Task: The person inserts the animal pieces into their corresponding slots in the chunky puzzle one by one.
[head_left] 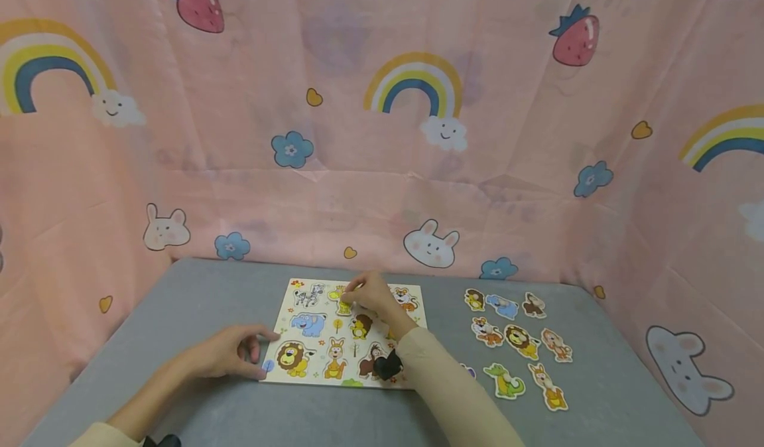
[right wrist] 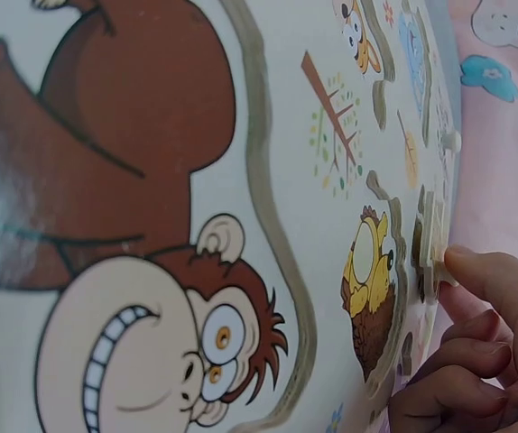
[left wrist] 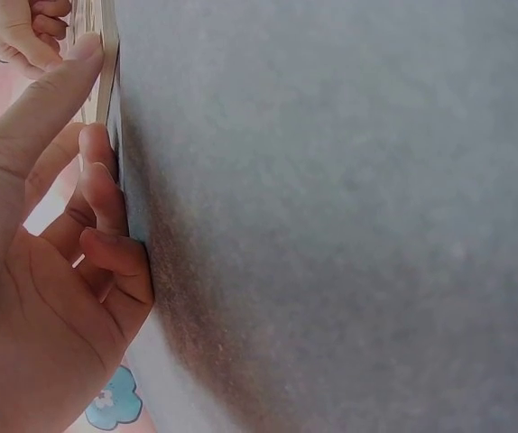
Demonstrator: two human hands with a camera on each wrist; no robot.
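A white wooden animal puzzle board (head_left: pixel 316 382) lies flat on the grey table. Over its back middle, my right hand (head_left: pixel 376 296) pinches a yellow giraffe puzzle piece (head_left: pixel 343 308). The right wrist view shows thumb and fingers at the small knob of that piece (right wrist: pixel 438 262), right at its slot. At the board's left edge rests my left hand (head_left: pixel 229 352), thumb by the front corner and index fingertip farther back; its other fingers are loosely bent. Near the giraffe are the zebra (head_left: pixel 309 295) and the printed hedgehog (head_left: pixel 361 326). The right forearm hides the board's right side.
To the right of the board lie several loose animal pieces, among them a lion (head_left: pixel 522 341), a crocodile (head_left: pixel 504 381), a kangaroo (head_left: pixel 548 387) and an elephant (head_left: pixel 502 306). A pink patterned cloth (head_left: pixel 334 215) hangs behind the table (head_left: pixel 203 314) and along both sides.
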